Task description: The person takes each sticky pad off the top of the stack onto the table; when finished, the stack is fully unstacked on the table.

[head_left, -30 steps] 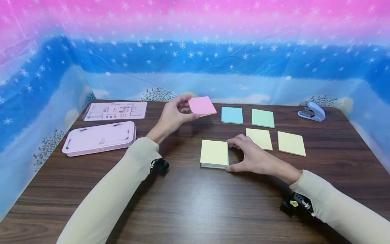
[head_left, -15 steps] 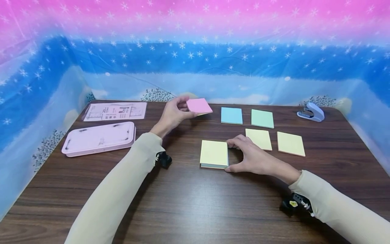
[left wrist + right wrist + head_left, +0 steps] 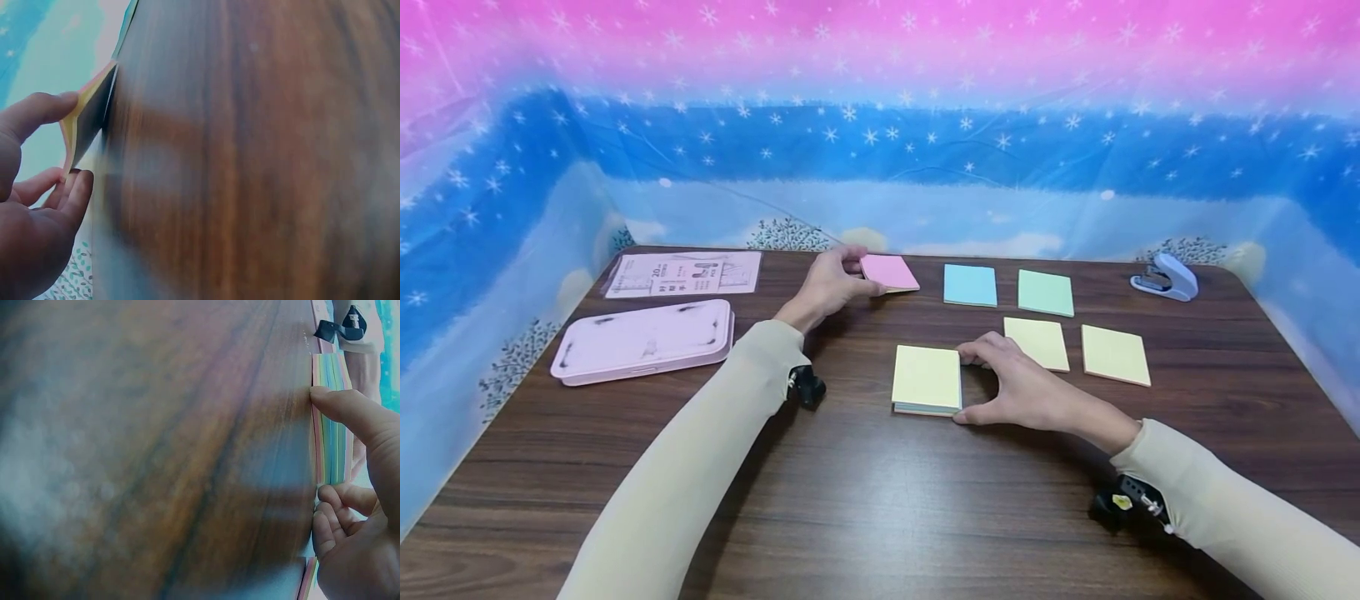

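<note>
Pink case (image 3: 625, 343) lies flat at left on the desk (image 3: 850, 508). Next, the left hand (image 3: 829, 287) pinches the pink pad (image 3: 889, 272) by its near edge, which is raised, presumably leaving room for fingertips beneath. Nearer the person, the yellow-topped stack (image 3: 927, 377) sits flat, immediately left of the right hand (image 3: 1026, 383), whose spread thumb and fingers grip its right-hand corners, apparently to steady it.

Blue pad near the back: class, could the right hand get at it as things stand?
Probably yes: nothing visible stands between the right hand and the blue pad, though that hand would first have to leave the yellow-topped stack. The left hand, holding the pink pad, seems clear of that path.
</note>
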The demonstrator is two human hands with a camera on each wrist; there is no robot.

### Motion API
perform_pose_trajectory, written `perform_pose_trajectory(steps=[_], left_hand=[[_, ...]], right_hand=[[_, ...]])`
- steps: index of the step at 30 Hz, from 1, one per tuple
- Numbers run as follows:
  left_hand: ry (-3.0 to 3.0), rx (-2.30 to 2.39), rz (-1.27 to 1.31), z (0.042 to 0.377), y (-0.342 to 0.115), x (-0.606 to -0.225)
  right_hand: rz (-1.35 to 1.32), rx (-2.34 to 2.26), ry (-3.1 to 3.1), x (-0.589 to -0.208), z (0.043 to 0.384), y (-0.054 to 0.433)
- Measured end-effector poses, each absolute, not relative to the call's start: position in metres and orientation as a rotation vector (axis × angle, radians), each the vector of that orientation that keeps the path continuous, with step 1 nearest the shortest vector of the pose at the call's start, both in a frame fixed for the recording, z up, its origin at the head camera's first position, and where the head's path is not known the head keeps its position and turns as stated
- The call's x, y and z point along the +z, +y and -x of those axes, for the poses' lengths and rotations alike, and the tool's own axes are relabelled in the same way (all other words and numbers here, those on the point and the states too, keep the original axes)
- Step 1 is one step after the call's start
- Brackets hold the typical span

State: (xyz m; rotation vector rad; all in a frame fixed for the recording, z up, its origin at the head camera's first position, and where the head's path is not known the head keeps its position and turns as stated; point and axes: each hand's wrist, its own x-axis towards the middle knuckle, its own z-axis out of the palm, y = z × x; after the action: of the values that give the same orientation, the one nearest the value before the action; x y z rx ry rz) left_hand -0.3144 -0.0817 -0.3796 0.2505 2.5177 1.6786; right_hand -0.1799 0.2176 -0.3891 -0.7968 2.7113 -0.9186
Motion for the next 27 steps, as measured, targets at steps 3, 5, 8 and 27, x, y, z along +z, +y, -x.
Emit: perform_pose_trajectory(steps=[3,5,8,27], left_hand=[[2.552,1.608,-0.246,0.3138,-0.0812,-0.3798],[2.578,1.557,-0.245,0.3137,-0.0816,-0.3796],[2.613,1.487,-0.249,0.3138,-0.0821,-0.3791],[2.721,1.167,-0.328,0.3168,-0.0845,-0.3761]], right_hand=[[0.803,-0.917,2.712,-0.3887,0.1795,0.2169],[0.806,-0.918,2.713,-0.3883,0.1793,0.2165],[0.805,-0.918,2.712,-0.3881,0.1793,0.2165],[0.796,-0.916,2.709,-0.3891,0.1799,0.2178]])
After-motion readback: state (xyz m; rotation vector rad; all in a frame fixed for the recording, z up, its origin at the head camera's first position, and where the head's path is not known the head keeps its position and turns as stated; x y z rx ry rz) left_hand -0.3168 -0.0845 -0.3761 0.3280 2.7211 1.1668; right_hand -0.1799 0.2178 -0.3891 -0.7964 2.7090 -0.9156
